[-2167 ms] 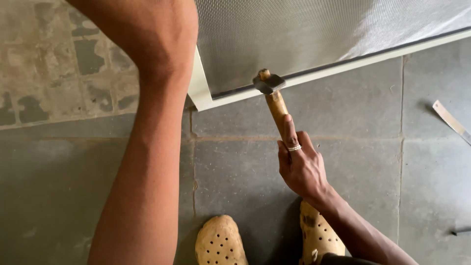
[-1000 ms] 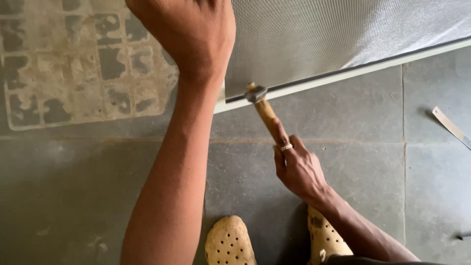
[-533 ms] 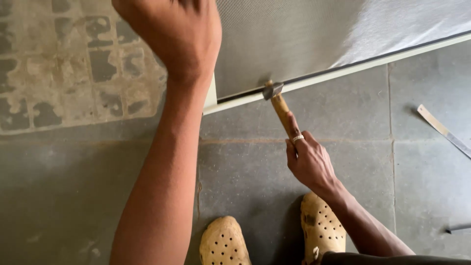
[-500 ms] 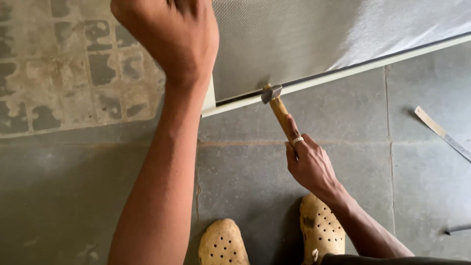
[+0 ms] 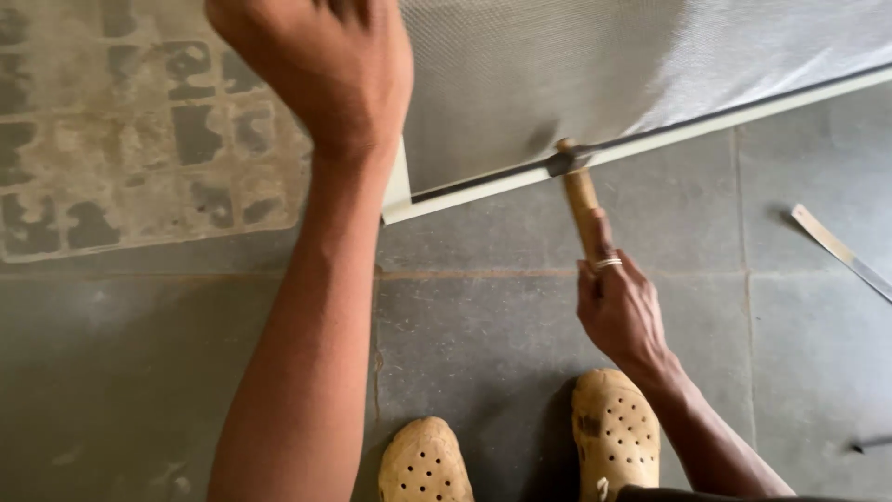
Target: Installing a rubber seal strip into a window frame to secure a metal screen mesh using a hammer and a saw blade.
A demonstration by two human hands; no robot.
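Observation:
A pale framed mesh screen (image 5: 595, 65) stands tilted over a stone floor; its lower rail (image 5: 483, 186) runs from centre left up to the right. My left hand (image 5: 325, 74) grips the screen's left edge near the corner, fingers hidden behind it. My right hand (image 5: 618, 311), a ring on one finger, holds a wooden-handled tool (image 5: 583, 200). The tool's metal head (image 5: 564, 163) rests against the dark groove of the lower rail.
My feet in tan perforated clogs (image 5: 613, 432) stand on grey stone slabs below the screen. A flat metal strip (image 5: 841, 251) lies on the floor at right. A worn patterned tile patch (image 5: 139, 167) lies at upper left. A dark thin object (image 5: 869, 444) lies at the right edge.
The tool's head stays on the lower rail while sliding slightly along it. My left hand has stayed on the frame's left edge; the view shifted a little.

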